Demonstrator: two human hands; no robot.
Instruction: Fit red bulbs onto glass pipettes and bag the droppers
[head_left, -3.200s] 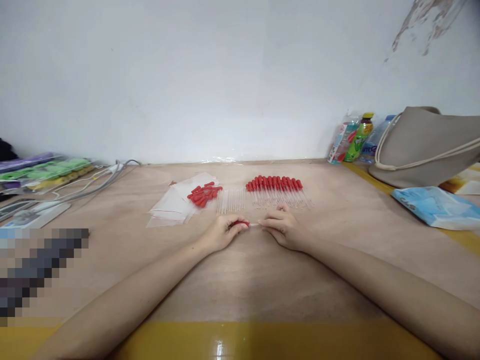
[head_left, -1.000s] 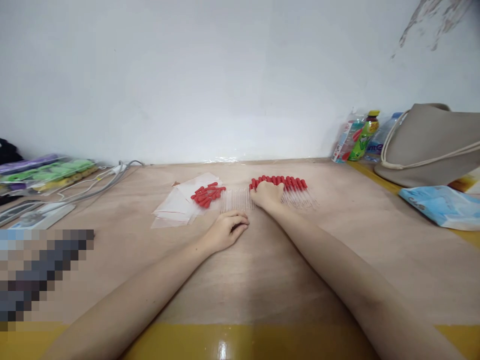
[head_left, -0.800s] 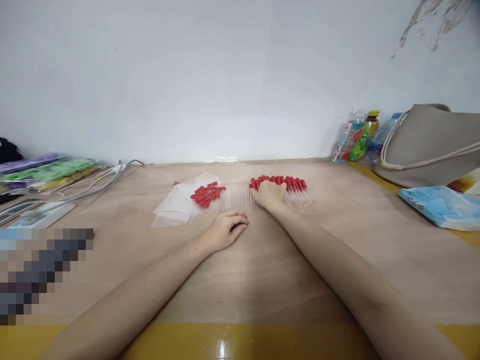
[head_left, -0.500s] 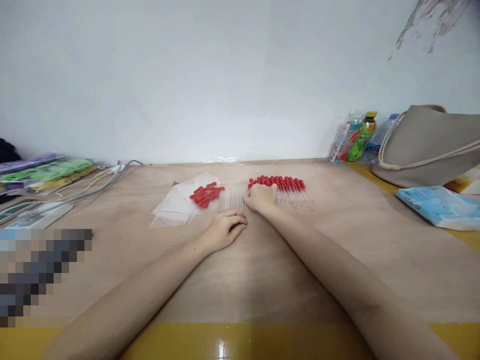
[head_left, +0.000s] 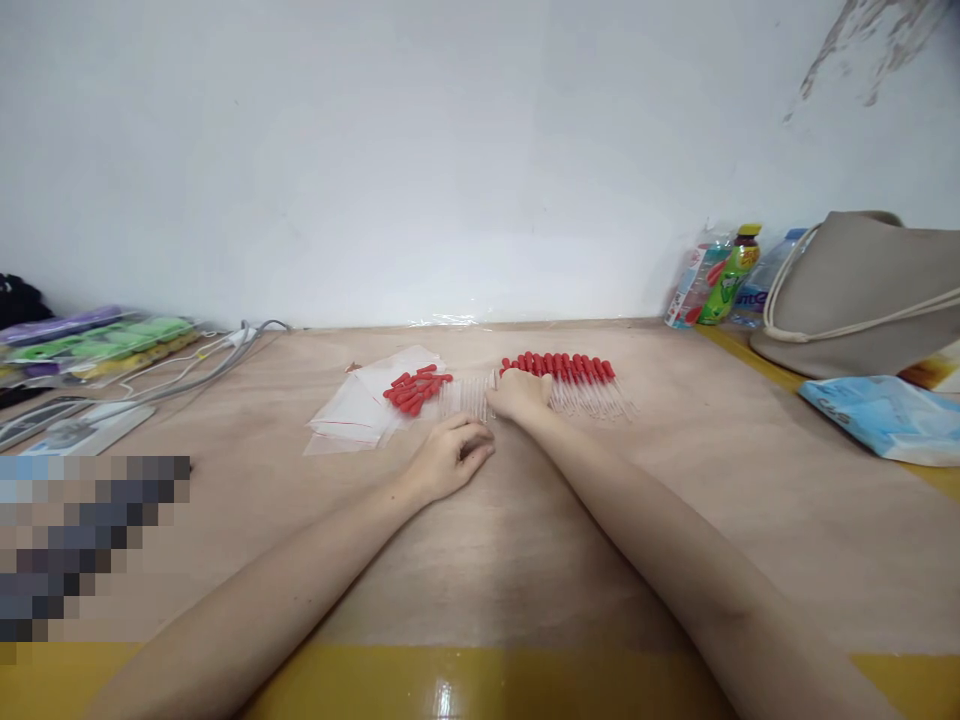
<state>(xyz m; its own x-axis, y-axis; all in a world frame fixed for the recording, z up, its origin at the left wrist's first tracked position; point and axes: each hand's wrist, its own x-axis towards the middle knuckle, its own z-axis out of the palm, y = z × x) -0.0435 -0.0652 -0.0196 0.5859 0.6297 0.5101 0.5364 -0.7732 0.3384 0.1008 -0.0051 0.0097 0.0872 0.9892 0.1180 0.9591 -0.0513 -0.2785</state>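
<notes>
My left hand [head_left: 450, 458] rests on the table, fingers loosely curved with a small gap to the thumb and nothing visible between them. Just beyond it lies a row of thin clear tubes [head_left: 465, 396]. My right hand [head_left: 521, 394] is at the right end of these tubes, its fingers closed; whatever they pinch is hidden. To its right, several clear tubes topped with red rubber bulbs [head_left: 570, 366], like droppers, lie side by side, and my hand covers part of that row. A pile of loose red bulbs [head_left: 416, 390] sits on clear plastic bags [head_left: 345, 420] at the left.
Bottles [head_left: 731, 280] and a grey bag [head_left: 862, 290] stand at the back right, with a blue-white packet [head_left: 877, 415] before them. Cables [head_left: 240, 345] and packaged green and purple items [head_left: 105, 340] lie at the left. A wall [head_left: 450, 160] rises behind the table.
The view has shifted slightly, so most things appear a little further right. My right hand stays at the same spot by the tubes, and my left hand remains resting.
</notes>
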